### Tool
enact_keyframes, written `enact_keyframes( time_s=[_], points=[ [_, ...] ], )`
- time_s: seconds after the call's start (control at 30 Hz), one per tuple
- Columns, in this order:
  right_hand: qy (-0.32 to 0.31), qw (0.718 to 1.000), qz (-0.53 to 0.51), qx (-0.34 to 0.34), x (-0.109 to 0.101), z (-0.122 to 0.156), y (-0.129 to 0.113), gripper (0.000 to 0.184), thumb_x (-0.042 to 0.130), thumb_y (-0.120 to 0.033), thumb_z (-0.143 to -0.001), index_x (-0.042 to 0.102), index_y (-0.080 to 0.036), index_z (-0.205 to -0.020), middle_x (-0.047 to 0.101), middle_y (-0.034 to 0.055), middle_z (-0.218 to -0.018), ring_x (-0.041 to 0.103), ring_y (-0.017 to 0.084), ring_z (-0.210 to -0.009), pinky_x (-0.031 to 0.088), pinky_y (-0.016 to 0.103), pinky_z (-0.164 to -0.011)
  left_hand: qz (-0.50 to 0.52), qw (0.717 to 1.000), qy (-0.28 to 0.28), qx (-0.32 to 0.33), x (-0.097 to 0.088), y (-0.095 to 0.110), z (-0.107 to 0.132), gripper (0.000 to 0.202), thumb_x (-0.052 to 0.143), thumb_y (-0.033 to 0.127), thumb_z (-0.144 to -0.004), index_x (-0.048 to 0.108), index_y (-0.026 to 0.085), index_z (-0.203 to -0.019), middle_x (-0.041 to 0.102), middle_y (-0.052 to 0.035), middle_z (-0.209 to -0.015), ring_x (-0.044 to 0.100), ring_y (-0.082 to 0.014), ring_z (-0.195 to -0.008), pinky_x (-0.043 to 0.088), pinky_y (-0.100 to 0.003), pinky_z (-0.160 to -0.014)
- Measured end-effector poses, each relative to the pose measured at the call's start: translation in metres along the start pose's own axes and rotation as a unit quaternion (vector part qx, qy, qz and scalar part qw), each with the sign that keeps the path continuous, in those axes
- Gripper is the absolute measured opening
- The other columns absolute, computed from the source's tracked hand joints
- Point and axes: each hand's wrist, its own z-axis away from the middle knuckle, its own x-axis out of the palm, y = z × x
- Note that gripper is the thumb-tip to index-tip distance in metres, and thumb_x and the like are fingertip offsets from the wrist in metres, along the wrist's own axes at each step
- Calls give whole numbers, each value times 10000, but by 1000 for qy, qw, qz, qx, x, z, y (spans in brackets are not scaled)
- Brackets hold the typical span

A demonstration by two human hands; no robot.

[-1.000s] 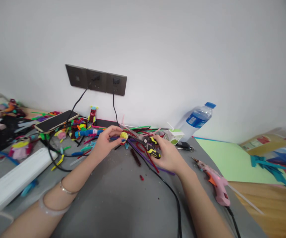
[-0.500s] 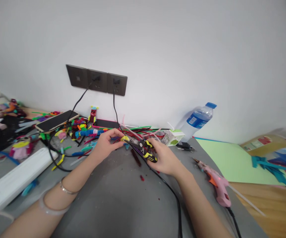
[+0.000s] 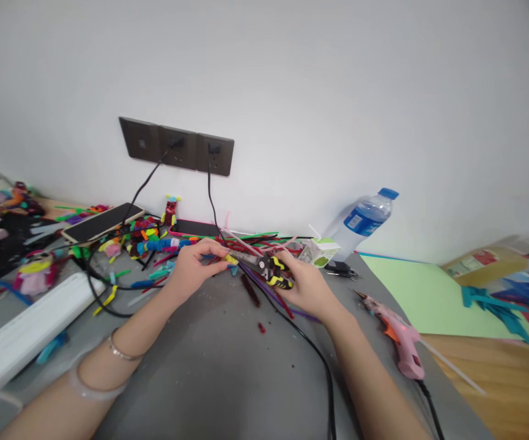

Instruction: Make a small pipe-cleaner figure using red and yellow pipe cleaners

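My left hand (image 3: 199, 265) pinches a small yellow fuzzy piece (image 3: 230, 260), perhaps bent pipe cleaner, between thumb and fingertips. My right hand (image 3: 307, 284) is wrapped round the black and yellow handles of a pair of pliers (image 3: 268, 269). Their jaws point left and reach the yellow piece at my left fingertips; whether they grip it I cannot tell. Below the pliers lie a dark brown pipe cleaner (image 3: 250, 289) and a purple strip (image 3: 259, 282). Behind both hands, red and green pipe cleaners (image 3: 255, 239) are heaped along the wall.
A pink glue gun (image 3: 402, 342) lies at right, its cord running off the front. A water bottle (image 3: 369, 217), a small carton (image 3: 320, 252) and keys (image 3: 342, 269) stand or lie near the wall. At left are a white power strip (image 3: 39, 324), a phone (image 3: 103, 223) and a black cable (image 3: 312, 342) crosses mid-table.
The pliers have turned in my right hand, so the flat of their jaws now shows more, and the handles look closer together. My left hand stays nearly in place.
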Motion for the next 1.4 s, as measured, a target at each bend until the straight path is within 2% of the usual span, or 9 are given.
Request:
enact_keyframes(
  time_s=[0.17, 0.3, 0.5, 0.63, 0.73, 0.9, 1.13, 1.27, 1.4],
  points=[
    [3, 1000, 10, 14, -2, 1, 2, 327, 581, -212, -744, 515, -216, -1064, 632, 18, -794, 581, 191, -662, 379, 260, -615, -11, 1000, -5, -5, 0, 2, 0, 103, 784, 229, -668, 721, 176, -729, 722, -65, -808, 672, -194, -793, 526, -313, -765],
    [-1, 1000, 6, 10, 0, 1, 2, 451, 596, -222, -710, 485, -199, -1147, 652, 61, -921, 610, 227, -784, 427, 290, -687, -9, 999, -24, -34, 0, 4, -1, 137, 765, 250, -699, 682, 175, -778, 735, -60, -837, 684, -196, -819, 529, -318, -793],
    [30, 999, 2, 21, -3, 2, 7, 498, 593, -221, -719, 471, -192, -1200, 657, 109, -1091, 623, 267, -944, 456, 339, -806, 48, 993, -48, -94, 0, 7, -3, 386, 739, 359, -762, 590, 179, -1069, 758, -71, -904, 706, -206, -878, 532, -337, -847],
    [10, 998, 33, 43, -7, 4, 14, 505, 594, -228, -716, 479, -187, -1206, 660, 118, -1107, 618, 286, -982, 451, 353, -817, 85, 984, -80, -131, 1, 8, -3, 471, 686, 428, -811, 585, 150, -1177, 764, -122, -977, 711, -231, -935, 535, -340, -834],
    [-30, 993, 69, 95, -8, 6, 19, 479, 596, -258, -728, 492, -169, -1186, 675, 114, -1013, 629, 276, -899, 439, 330, -747, 76, 984, -88, -134, 1, 6, -3, 447, 687, 419, -807, 624, 144, -1154, 757, -137, -1020, 705, -242, -959, 532, -351, -843],
    [-89, 977, 81, 175, -10, 11, 24, 355, 582, -312, -771, 506, -193, -1096, 680, 69, -893, 632, 231, -768, 385, 278, -642, 10, 988, -100, -121, 0, 6, -6, 295, 733, 321, -744, 700, 153, -984, 751, -99, -986, 683, -220, -909, 520, -343, -850],
    [-123, 966, 86, 212, -15, 17, 34, 371, 596, -333, -755, 551, -169, -1086, 694, 93, -893, 634, 240, -760, 375, 283, -639, -5, 988, -112, -104, 2, 3, -6, 177, 750, 234, -678, 650, 152, -798, 681, -37, -807, 603, -154, -752, 482, -269, -703],
    [-145, 959, 105, 221, -16, 18, 39, 427, 601, -319, -744, 561, -142, -1130, 692, 125, -949, 640, 269, -837, 396, 305, -687, 37, 983, -124, -132, 3, 0, -5, 261, 754, 253, -676, 616, 159, -877, 631, -1, -783, 566, -116, -664, 468, -230, -610],
    [-118, 959, 152, 210, -12, 17, 43, 490, 635, -316, -742, 557, -143, -1193, 675, 158, -1076, 612, 318, -1018, 403, 350, -787, 67, 977, -137, -146, 3, -1, -4, 301, 737, 270, -722, 643, 159, -985, 663, -38, -866, 620, -141, -745, 510, -248, -654]
  ],
)
